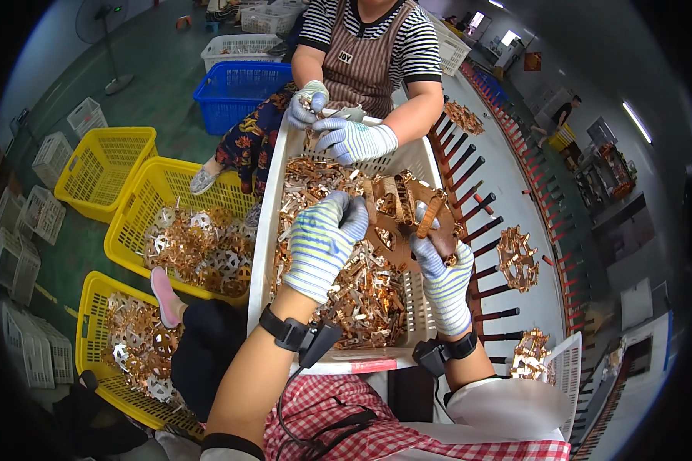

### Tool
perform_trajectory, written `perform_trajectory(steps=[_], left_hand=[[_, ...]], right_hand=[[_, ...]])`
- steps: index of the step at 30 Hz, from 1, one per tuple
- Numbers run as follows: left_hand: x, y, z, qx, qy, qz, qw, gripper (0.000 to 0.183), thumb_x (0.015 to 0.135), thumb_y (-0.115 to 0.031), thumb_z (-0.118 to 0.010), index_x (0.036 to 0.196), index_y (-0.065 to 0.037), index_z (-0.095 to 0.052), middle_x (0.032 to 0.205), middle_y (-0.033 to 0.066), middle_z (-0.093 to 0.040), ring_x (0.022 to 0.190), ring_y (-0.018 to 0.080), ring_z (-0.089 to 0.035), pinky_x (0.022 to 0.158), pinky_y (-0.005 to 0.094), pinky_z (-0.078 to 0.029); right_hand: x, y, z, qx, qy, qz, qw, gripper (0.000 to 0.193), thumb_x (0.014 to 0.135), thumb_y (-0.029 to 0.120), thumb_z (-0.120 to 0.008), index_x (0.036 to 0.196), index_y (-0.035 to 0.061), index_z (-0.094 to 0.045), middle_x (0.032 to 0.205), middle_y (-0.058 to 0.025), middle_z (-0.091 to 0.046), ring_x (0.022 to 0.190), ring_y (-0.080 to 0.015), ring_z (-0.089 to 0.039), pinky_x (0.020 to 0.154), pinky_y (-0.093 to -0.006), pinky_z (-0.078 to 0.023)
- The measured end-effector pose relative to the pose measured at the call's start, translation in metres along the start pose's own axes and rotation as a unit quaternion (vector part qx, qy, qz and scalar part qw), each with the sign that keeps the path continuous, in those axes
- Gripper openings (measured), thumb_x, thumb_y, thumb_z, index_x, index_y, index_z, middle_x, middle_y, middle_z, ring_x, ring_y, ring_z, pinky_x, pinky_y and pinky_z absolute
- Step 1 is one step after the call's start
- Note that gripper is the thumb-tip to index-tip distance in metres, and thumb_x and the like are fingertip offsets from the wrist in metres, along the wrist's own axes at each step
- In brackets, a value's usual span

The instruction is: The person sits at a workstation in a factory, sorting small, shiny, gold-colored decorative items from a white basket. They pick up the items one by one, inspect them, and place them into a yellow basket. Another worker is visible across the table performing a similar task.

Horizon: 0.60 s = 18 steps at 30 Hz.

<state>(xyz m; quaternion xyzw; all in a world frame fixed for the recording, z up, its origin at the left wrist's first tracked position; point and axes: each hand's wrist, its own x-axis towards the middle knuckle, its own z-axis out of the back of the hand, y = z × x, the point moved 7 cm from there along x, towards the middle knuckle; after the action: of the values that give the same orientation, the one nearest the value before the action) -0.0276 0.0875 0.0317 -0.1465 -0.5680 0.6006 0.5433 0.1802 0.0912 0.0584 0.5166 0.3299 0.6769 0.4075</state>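
I wear striped work gloves on both hands above a white crate (261,265) full of small copper-coloured metal pieces (361,307). My right hand (444,288) grips the right side of a large copper-coloured metal frame (392,242), roughly round with raised strips along it. Its fingers are partly hidden by the frame. My left hand (319,246) is closed at the left of this frame, thumb and fingers pressed together. What is between those fingertips, if anything, is hidden.
Across the crate, a co-worker's gloved hands (357,140) handle small pieces. To the left, yellow baskets (115,230) hold round metal parts, near a blue crate (231,84). On the right, a rack of dark rods (480,223) carries copper-coloured rings (517,259).
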Motion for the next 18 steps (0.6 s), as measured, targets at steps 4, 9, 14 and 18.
perform_trajectory(steps=[4, 9, 14, 18], left_hand=[[0.003, -0.014, 0.008, 0.001, 0.002, -0.028, 1.000, 0.030, 0.091, -0.027, -0.059, 0.082, 0.001, -0.063, 0.067, 0.0073, -0.064, 0.060, 0.0131, -0.056, 0.056, 0.0314, -0.046], [-0.005, -0.005, 0.003, -0.310, 0.056, 0.157, 0.936, 0.033, 0.095, -0.030, -0.055, 0.081, -0.001, -0.060, 0.067, 0.0018, -0.061, 0.050, 0.0055, -0.048, 0.046, 0.0238, -0.040], [-0.006, -0.004, -0.010, -0.358, 0.060, 0.171, 0.916, 0.023, 0.097, -0.024, -0.052, 0.091, -0.003, -0.060, 0.071, 0.0041, -0.062, 0.049, 0.0089, -0.050, 0.045, 0.0251, -0.043], [0.001, -0.005, 0.004, -0.142, -0.049, 0.016, 0.988, 0.025, 0.094, -0.029, -0.057, 0.088, -0.005, -0.060, 0.068, 0.0087, -0.062, 0.056, 0.0232, -0.061, 0.057, 0.0373, -0.048]], right_hand=[[-0.003, 0.006, 0.002, -0.113, -0.008, 0.113, 0.987, 0.022, 0.079, 0.010, -0.074, 0.101, 0.0109, -0.071, 0.075, -0.0043, -0.066, 0.063, -0.0171, -0.061, 0.063, -0.0270, -0.047], [0.001, 0.033, 0.001, -0.194, -0.072, 0.276, 0.939, 0.018, 0.080, 0.009, -0.073, 0.097, 0.0030, -0.069, 0.075, -0.0061, -0.068, 0.060, -0.0172, -0.062, 0.059, -0.0294, -0.048], [0.012, -0.003, 0.024, -0.008, -0.059, 0.036, 0.998, 0.015, 0.083, 0.016, -0.074, 0.087, 0.0014, -0.071, 0.075, -0.0039, -0.069, 0.066, -0.0076, -0.059, 0.063, -0.0267, -0.048], [-0.003, 0.023, -0.009, -0.142, 0.046, 0.213, 0.966, 0.017, 0.081, 0.008, -0.073, 0.097, 0.0030, -0.069, 0.086, -0.0064, -0.071, 0.074, -0.0102, -0.064, 0.066, -0.0260, -0.050]])
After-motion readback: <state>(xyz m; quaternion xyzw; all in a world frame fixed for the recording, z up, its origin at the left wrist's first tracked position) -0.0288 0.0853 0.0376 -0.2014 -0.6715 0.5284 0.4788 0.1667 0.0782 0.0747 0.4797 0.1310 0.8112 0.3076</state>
